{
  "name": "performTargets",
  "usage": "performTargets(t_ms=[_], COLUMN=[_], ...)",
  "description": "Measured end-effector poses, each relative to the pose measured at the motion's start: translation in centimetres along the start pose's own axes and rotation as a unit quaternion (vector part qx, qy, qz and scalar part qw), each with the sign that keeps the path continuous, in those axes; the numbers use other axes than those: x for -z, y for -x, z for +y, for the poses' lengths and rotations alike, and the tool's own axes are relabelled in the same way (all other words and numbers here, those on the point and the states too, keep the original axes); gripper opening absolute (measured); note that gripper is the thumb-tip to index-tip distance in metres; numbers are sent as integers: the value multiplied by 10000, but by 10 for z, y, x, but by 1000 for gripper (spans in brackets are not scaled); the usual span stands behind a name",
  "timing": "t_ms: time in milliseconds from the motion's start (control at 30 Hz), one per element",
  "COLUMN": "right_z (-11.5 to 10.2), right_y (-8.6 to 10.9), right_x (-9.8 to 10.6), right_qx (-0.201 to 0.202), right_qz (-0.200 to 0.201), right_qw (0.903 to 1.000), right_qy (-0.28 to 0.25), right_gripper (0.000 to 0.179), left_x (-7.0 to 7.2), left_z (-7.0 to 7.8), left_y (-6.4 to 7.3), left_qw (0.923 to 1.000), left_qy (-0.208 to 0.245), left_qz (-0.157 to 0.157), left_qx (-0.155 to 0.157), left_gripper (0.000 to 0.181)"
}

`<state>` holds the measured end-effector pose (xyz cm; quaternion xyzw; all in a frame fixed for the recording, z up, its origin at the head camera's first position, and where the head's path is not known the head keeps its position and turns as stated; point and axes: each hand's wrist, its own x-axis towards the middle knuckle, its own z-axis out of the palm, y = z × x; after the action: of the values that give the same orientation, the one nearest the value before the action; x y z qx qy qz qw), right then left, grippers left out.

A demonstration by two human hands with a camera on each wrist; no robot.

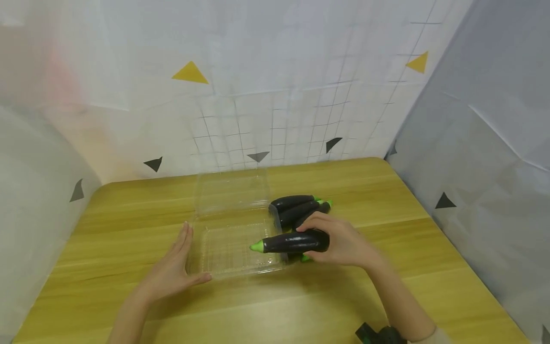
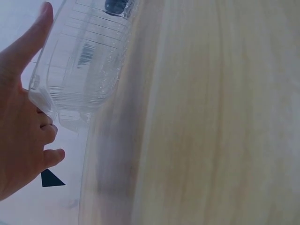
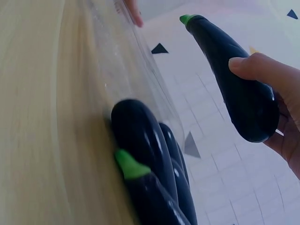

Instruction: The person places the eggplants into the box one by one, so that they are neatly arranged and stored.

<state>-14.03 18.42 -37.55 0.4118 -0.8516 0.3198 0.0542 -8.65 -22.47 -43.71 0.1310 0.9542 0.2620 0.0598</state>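
Note:
My right hand [image 1: 343, 241] grips a dark eggplant [image 1: 292, 242] by its thick end, the green tip pointing left over a clear plastic container [image 1: 232, 251]. In the right wrist view the thumb lies along the side of this eggplant [image 3: 236, 84], which is raised off the table. Straight fingers and thumb of my left hand [image 1: 172, 270] straddle the container's near left corner. The left wrist view has that thumb [image 2: 40, 28] at the rim of the clear wall. The container's lid [image 1: 232, 191] lies folded back behind it.
Several more eggplants [image 1: 296, 210] lie bunched against the container's right side. One with a green tip [image 3: 131, 164] shows close up in the right wrist view. The wooden table [image 1: 408, 229] is bounded by white covered walls [image 1: 275, 95]. A black object [image 1: 380, 334] is near the right forearm.

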Motion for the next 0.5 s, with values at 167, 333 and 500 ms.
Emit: performTargets(t_ms=[167,333,500], right_z=[-1,-2,-3], right_y=[-13,-22,-29], right_x=[-8,-16,-22], right_qx=[266,326,230], right_qz=[163,187,113], right_qw=[9995,9992,9997], right_qy=[107,101,47], right_gripper=[49,46,45], left_x=[0,0,1], left_z=[1,1,2], left_y=[-2,-1,-1], left_qw=[10000,10000,10000], left_qy=[23,40,12], left_qz=[16,12,57], left_qx=[-26,-36,-19], left_gripper=[126,125,125])
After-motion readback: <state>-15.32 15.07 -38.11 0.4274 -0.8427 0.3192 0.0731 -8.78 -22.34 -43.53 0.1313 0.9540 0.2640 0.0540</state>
